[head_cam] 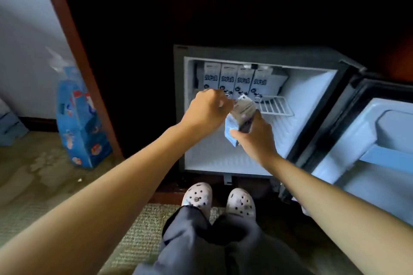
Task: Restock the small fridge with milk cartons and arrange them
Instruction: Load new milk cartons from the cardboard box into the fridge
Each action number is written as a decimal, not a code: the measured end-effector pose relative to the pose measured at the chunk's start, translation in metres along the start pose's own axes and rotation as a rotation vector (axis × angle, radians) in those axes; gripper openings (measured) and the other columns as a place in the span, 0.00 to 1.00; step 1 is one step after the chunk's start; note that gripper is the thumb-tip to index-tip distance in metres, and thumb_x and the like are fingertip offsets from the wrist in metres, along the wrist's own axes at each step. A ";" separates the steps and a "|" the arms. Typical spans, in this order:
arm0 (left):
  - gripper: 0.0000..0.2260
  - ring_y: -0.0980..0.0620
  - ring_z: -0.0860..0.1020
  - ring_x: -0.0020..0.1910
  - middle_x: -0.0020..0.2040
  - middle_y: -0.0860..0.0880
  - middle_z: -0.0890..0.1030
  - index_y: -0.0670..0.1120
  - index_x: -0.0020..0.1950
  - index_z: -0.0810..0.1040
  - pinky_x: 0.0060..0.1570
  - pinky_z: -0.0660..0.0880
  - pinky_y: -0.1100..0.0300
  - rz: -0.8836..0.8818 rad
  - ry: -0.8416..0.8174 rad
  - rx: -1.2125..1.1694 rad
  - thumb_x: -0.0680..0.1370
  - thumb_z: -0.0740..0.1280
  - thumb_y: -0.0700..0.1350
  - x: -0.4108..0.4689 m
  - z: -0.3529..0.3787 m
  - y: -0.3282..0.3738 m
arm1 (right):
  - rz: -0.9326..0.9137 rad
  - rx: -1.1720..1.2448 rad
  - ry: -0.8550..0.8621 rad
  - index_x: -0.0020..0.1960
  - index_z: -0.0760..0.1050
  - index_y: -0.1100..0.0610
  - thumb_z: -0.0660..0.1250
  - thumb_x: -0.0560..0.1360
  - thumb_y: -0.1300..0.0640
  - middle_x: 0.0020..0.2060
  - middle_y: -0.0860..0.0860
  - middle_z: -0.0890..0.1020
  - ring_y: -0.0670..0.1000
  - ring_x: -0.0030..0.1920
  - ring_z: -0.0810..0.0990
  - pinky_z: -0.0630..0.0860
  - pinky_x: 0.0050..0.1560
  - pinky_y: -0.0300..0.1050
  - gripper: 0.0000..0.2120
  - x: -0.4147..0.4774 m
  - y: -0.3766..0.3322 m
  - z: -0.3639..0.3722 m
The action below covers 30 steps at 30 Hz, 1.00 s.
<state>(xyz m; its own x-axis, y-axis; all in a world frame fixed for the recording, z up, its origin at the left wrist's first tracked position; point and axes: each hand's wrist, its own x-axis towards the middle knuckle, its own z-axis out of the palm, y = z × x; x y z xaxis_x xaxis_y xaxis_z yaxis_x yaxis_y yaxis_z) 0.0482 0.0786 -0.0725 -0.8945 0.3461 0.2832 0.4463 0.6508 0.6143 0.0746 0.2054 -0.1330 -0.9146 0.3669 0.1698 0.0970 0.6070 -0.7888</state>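
The small fridge (312,100) stands open in front of me, its door (380,140) swung out to the right. Several blue-and-white milk cartons (242,81) stand upright in a row on the wire shelf (277,107), filling its left part. In front of the shelf my right hand (254,135) grips one more milk carton (240,118), tilted, around its lower half. My left hand (209,110) is curled at that carton's top end and seems to pinch it; the fingertips are hidden.
A tall blue printed milk box (82,123) stands on the carpet to the left, against a brown door frame (73,47). The fridge's lower compartment (223,158) holds nothing visible. My feet in pale clogs (219,198) are just before the fridge.
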 end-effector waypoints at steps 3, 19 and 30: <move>0.13 0.44 0.75 0.44 0.49 0.38 0.80 0.33 0.52 0.77 0.47 0.74 0.53 -0.015 -0.062 0.048 0.78 0.56 0.38 0.030 0.029 0.009 | 0.041 0.041 0.111 0.57 0.69 0.60 0.69 0.67 0.62 0.43 0.53 0.80 0.56 0.43 0.77 0.74 0.38 0.45 0.20 0.023 0.024 -0.020; 0.18 0.42 0.71 0.62 0.66 0.40 0.68 0.40 0.68 0.67 0.57 0.70 0.56 -0.104 -0.287 0.052 0.79 0.54 0.33 0.137 0.125 -0.004 | 0.133 0.113 0.434 0.58 0.68 0.65 0.73 0.68 0.59 0.56 0.60 0.79 0.60 0.55 0.79 0.75 0.51 0.47 0.23 0.146 0.078 -0.026; 0.20 0.47 0.68 0.65 0.68 0.46 0.66 0.42 0.68 0.67 0.64 0.66 0.57 -0.050 -0.235 0.048 0.76 0.58 0.31 0.163 0.154 -0.020 | 0.164 0.049 0.423 0.47 0.57 0.59 0.71 0.71 0.58 0.44 0.57 0.74 0.61 0.48 0.78 0.68 0.40 0.45 0.21 0.173 0.096 -0.007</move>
<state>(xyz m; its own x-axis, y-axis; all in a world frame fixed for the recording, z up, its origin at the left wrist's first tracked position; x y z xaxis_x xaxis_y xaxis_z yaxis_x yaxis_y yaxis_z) -0.1027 0.2256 -0.1520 -0.8865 0.4573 0.0707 0.4079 0.7001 0.5861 -0.0711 0.3320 -0.1748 -0.6469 0.7175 0.2584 0.1992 0.4861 -0.8509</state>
